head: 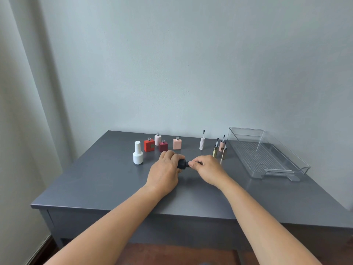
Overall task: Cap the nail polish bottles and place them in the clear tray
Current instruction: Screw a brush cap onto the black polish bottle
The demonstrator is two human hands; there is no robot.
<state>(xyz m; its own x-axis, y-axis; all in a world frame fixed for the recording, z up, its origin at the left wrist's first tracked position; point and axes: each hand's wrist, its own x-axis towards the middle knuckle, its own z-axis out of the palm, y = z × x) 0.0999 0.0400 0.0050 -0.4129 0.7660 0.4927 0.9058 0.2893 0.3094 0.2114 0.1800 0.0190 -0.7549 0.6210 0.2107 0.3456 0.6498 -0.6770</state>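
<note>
1. Carrying everything, the grey table (191, 196) has the work laid out along its back edge, which leaves the middle for the hands.
2. The clear tray (263, 155) lies along the right edge with nothing in it, its long side towards the bottles, probably for an easy reach.
3. The left hand (165, 169) curls round the black bottle (181, 163) just above the table's middle. It holds the bottle tipped sideways, neck pointing right.
4. The right hand (207, 168) pinches the black cap (190, 163) at that neck with thumb and fingertips. This looks like screwing it on, though the hand hides most of the cap.
5. The white bottle (138, 153) stands capped towards the back left corner, not yet in the tray.
6. Four open bottles stand upright near the back edge, likely so nothing spills: the red bottle (149, 145), pale pink bottle (157, 139), dark red bottle (163, 146) and peach bottle (177, 144).
7. Four caps stand brush-up between these and the tray, keeping the bristles off the table: the white ribbed cap (202, 143), gold cap (215, 152), pink cap (221, 145) and bronze cap (224, 153).
</note>
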